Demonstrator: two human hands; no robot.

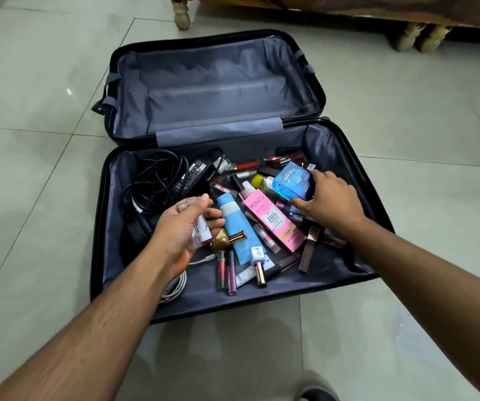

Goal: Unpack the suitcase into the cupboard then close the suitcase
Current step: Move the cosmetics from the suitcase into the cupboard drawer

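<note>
On the pale tiled floor (44, 169) lies the black hard-shell suitcase (99, 215), open flat; far half bare, near half littered with cosmetics. Left hand (181, 230): grip closed round a small clear bottle (201, 230), near left. Right hand (328, 198): grip closed on a blue glass bottle (291, 180), far right. A pink Pond's tube (273, 219) lies between the hands.

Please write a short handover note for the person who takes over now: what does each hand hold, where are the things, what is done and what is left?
Left hand: holds a small clear bottle.
Right hand: grips a blue box.
Suitcase: open on the floor; far half holds nothing; near half holds cosmetics, a pink Pond's box, a black charger with its cables.
Done: suitcase opened.
Left: carry everything to the cupboard (not in view), then close the suitcase.
</note>
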